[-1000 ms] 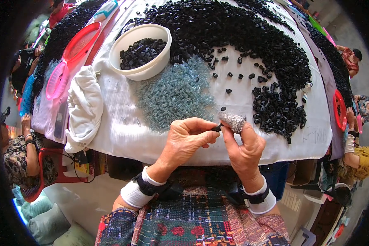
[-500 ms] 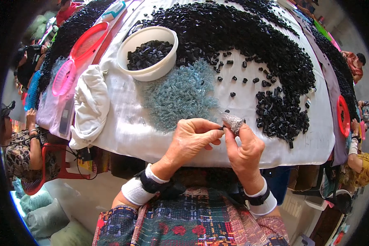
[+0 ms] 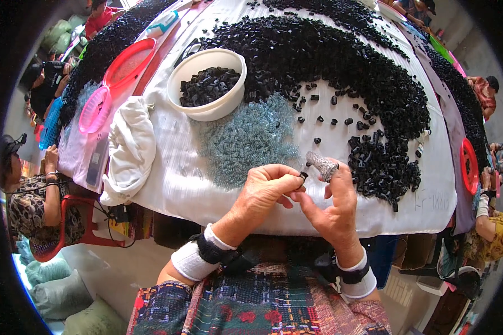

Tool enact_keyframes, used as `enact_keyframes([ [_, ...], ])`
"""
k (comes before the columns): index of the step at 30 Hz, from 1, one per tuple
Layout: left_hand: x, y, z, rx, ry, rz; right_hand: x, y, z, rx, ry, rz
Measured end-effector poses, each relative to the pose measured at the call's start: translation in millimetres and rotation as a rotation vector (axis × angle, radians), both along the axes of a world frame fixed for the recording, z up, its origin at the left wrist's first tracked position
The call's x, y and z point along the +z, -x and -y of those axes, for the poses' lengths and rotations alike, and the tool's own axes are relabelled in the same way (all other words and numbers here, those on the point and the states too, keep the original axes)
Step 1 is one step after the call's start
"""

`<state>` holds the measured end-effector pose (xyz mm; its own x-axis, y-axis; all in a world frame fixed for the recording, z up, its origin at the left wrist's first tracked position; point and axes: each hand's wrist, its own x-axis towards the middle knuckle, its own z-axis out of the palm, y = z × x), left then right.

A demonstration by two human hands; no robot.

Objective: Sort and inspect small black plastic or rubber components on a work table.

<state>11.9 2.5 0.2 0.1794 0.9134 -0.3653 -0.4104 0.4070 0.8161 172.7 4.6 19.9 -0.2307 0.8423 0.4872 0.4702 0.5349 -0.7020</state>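
Observation:
My left hand (image 3: 262, 192) pinches a small black plastic part (image 3: 303, 175) between thumb and forefinger. Beside it my right hand (image 3: 336, 204) keeps a stubby silver-grey wrapped piece (image 3: 322, 165) with a small dark tip at its upper fingers. How the fingers grip that piece is partly hidden. The right thumb is stretched toward the left fingertips. Just beyond the left hand lies a heap of small clear bluish coils like springs (image 3: 246, 145). A pile of black plastic parts (image 3: 383, 167) lies to the right of my hands.
A white bowl (image 3: 237, 100) of black parts stands beyond the coils. A white cloth (image 3: 131, 142) lies at left, near pink (image 3: 84, 124) and red (image 3: 107, 78) baskets. More black parts (image 3: 330, 53) spread across the white-covered table (image 3: 296, 220). Other people sit at both sides.
The silver-grey piece has swung from the left fingertips, and my right thumb has opened away from it. The black part shows more clearly in my left fingers. The whole view has shifted slightly.

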Motion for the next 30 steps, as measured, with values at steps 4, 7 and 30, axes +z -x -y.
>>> enact_keyframes([
  [4,-4,-1,0,-0.011,0.004,0.074,-11,4,-2,0.074,0.007,0.049],
  [7,-3,-1,0,-0.013,0.009,0.08,-17,7,-3,0.05,-0.017,0.073],
  [30,-8,0,3,-0.044,0.018,0.029,-16,11,-1,-0.014,-0.189,0.216],
])
